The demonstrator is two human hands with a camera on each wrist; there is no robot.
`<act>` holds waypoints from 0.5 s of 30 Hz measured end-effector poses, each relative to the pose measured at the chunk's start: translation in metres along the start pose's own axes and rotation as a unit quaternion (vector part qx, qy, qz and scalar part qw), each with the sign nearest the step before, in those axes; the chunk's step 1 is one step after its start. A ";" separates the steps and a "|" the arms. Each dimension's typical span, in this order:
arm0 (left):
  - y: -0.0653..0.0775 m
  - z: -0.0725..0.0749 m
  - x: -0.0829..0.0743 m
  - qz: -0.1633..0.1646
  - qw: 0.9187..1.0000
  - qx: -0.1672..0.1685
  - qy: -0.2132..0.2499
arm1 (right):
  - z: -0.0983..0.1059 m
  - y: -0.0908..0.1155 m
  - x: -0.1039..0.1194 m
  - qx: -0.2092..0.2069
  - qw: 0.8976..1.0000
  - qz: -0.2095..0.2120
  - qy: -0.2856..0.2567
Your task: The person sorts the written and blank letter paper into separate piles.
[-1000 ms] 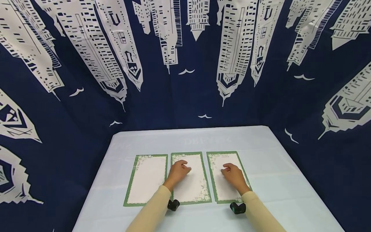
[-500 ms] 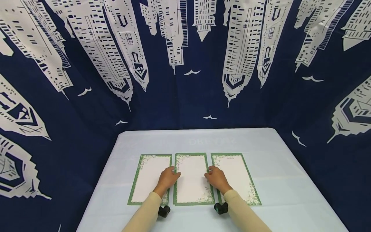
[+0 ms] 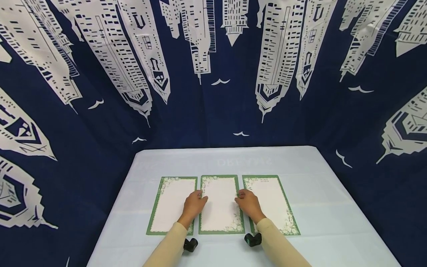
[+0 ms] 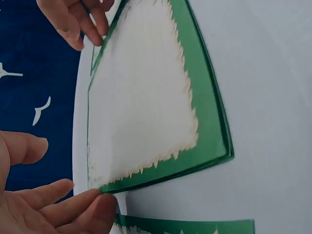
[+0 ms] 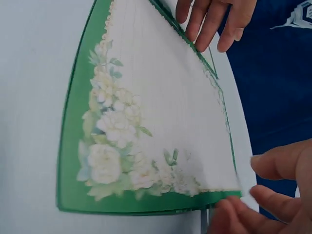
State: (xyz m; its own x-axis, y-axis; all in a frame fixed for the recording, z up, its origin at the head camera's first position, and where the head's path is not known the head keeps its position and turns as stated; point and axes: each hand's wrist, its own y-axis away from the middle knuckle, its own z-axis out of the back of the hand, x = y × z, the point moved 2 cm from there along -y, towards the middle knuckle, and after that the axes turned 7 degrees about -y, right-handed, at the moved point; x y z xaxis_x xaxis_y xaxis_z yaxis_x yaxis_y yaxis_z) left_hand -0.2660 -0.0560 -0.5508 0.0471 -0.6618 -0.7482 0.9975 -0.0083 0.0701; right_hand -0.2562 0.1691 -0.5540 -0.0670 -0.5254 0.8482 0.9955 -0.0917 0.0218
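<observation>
Three stacks of green-bordered floral stationery paper lie side by side. My hands flank the middle stack [image 3: 219,207]. At its left edge, my left hand [image 3: 192,207] has its fingertips against the side, the thumb held apart above the paper. My right hand [image 3: 249,204] mirrors this at the right edge. In the left wrist view, the middle stack [image 4: 146,97] shows layered edges at its near corner, and the left fingers [image 4: 100,212] meet its border. White flowers fill a corner of the stack [image 5: 170,107] in the right wrist view, beside the right fingers [image 5: 243,217].
The left paper stack [image 3: 171,207] and right paper stack [image 3: 271,204] lie close beside the middle one, partly under my forearms. All rest on a white-covered table [image 3: 333,230]. A navy cloth with white buildings [image 3: 207,122] hangs around it.
My hands moved left from over the middle and right stacks to both sides of the middle stack. In the last half second they hold nearly still, and its near edge looks more even.
</observation>
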 end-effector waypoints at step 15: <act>-0.005 0.003 0.008 0.007 0.988 -0.032 0.149 | 0.003 -0.001 -0.005 0.002 0.980 -0.073 -0.187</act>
State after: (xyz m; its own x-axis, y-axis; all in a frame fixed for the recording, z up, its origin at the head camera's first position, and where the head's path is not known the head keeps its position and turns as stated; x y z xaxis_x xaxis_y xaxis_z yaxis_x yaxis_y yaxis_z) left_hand -0.2705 -0.0636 -0.5549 0.0656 -0.4120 -0.9088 0.9974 0.0531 0.0479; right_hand -0.2567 0.1744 -0.5562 -0.1813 -0.1599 0.9703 0.9773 -0.1397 0.1595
